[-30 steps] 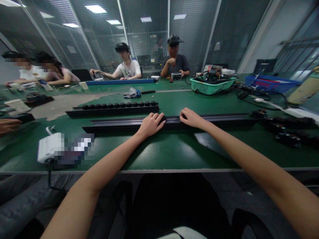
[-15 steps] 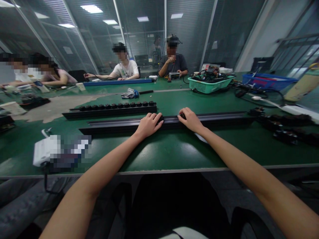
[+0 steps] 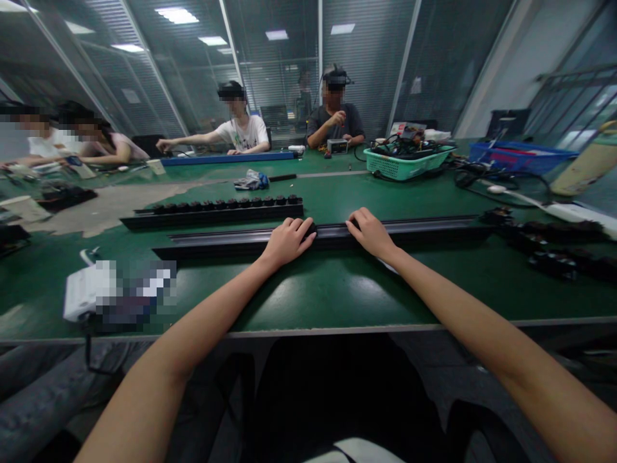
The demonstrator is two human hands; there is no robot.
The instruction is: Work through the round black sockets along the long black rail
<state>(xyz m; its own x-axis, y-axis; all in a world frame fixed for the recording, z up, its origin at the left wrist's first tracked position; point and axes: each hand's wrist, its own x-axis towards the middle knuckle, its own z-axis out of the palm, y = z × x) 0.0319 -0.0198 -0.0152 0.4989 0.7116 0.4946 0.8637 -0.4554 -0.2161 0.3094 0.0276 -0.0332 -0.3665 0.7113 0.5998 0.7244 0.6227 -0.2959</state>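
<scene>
A long black rail lies across the green table in front of me. My left hand rests on its middle with fingers curled over a small black part in the channel. My right hand sits a little to the right, fingers bent down onto the rail and pinching another small black part. Behind it lies a second black rail carrying a row of several round black parts.
A white device sits at the left front. Loose black parts lie at the right, with cables and a white strip behind them. A green basket and blue tray stand at the far right. Several people work along the far and left sides.
Both hands stay on the rail with hardly any shift. The view swung slightly between the earliest frame and now. The far-side person in the dark shirt moved a hand near their face.
</scene>
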